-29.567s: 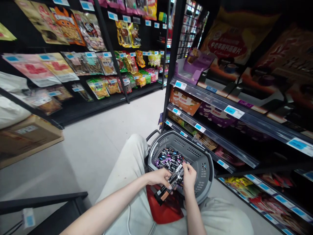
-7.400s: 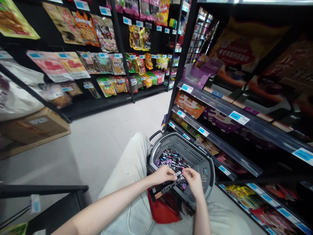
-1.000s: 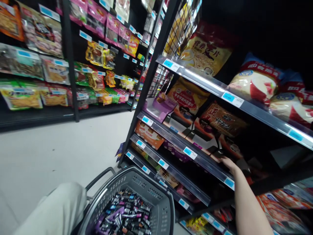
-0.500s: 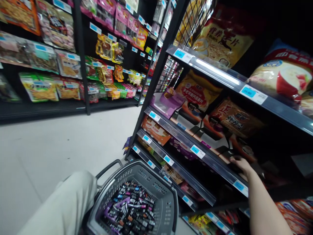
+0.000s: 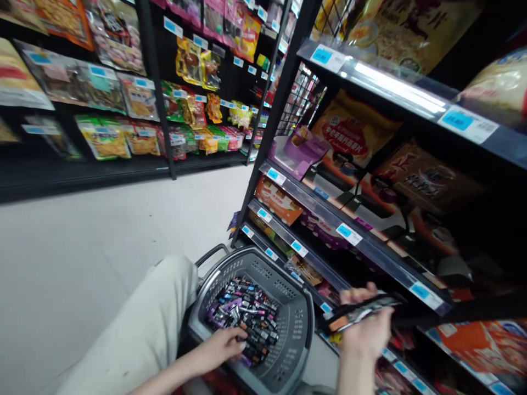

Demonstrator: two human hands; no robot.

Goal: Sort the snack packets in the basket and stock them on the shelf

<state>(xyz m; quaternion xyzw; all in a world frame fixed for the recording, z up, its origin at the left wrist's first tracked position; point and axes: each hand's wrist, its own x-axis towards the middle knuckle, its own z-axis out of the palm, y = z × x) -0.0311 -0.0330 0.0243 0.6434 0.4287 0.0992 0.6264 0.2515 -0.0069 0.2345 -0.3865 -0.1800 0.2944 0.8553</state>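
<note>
My right hand (image 5: 364,323) is closed around a small bundle of slim dark stick sachets (image 5: 362,311) with orange and silver ends, held just in front of the lower shelves. My left hand (image 5: 224,346) reaches over the near side of a grey plastic shopping basket (image 5: 294,323), fingers curled down at the heap of sachets. Whatever those fingers pinch is too small to make out. Inside the basket lies a loose heap of black, silver and purple stick sachets (image 5: 251,312). Open display boxes (image 5: 379,211) stand on the shelf above my right hand.
A black shelf unit (image 5: 313,200) with price tags rises along the right, stocked with cereal bags (image 5: 349,129). Bagged snacks (image 5: 105,137) hang on a rack across the aisle. Pale floor (image 5: 135,230) lies between. My bent leg (image 5: 144,323) is left of the basket.
My right hand has come away from the shelf's display boxes, down and left, with stick sachets in it. My left hand has come into view over the basket. The view has shifted.
</note>
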